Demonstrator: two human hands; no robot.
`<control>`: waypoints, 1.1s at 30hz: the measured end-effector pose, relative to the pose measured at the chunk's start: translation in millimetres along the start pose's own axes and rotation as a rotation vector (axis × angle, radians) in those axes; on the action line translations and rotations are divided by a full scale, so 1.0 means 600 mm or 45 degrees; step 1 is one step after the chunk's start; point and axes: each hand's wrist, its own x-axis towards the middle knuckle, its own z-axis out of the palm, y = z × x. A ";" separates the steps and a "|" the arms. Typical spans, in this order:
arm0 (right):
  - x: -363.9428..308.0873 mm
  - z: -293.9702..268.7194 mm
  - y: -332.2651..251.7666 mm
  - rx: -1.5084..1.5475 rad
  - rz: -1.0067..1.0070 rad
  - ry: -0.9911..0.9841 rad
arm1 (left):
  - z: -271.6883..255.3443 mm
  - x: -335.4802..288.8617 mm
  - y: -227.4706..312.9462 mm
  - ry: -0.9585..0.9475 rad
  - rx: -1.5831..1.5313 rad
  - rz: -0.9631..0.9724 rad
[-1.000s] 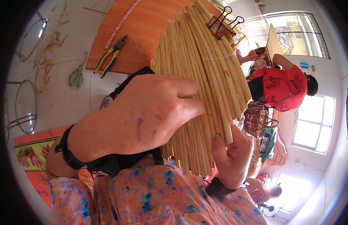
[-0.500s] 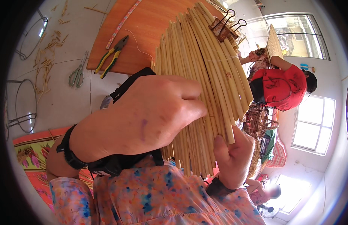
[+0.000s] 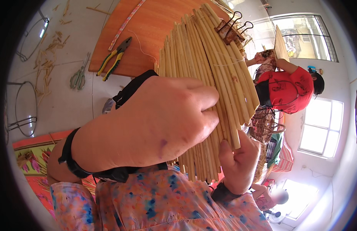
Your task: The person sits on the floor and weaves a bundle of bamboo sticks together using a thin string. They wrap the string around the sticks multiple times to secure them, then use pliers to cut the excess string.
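Observation:
A row of straw-coloured stalks (image 3: 197,54) stands upright side by side in front of me, forming a curved panel. A thin pale thread crosses the stalks on the right. Across the panel's middle lies my left hand (image 3: 163,119), closed, its back toward me; whatever its curled fingers pinch is hidden. At the lower right my right hand (image 3: 240,161) grips the bottom ends of the stalks, with the thumb on the near side. A rusty binder clip (image 3: 229,31) with two wire handles is clamped on the panel's upper right edge.
Yellow-and-black pliers (image 3: 116,57) rest on an orange-brown board (image 3: 151,23) beside a patterned strip (image 3: 126,25). Green-handled scissors (image 3: 78,79) and cut stalk pieces (image 3: 51,57) lie on the tiled floor. A person in red (image 3: 288,88) works at the right near wicker baskets (image 3: 263,125).
My left hand has shifted slightly right across the stalks and turned a little at the wrist. My right hand and the panel stay almost where they were.

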 end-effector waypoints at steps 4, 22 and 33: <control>0.003 0.000 -0.003 -0.032 -0.097 -0.007 | -0.001 0.004 -0.001 -0.013 0.018 0.029; 0.014 0.005 0.067 0.535 -0.496 -0.230 | -0.056 0.034 0.027 -0.332 -0.071 -0.408; 0.052 0.080 0.102 1.163 -0.394 -0.027 | -0.082 0.051 0.039 -0.571 0.207 -0.299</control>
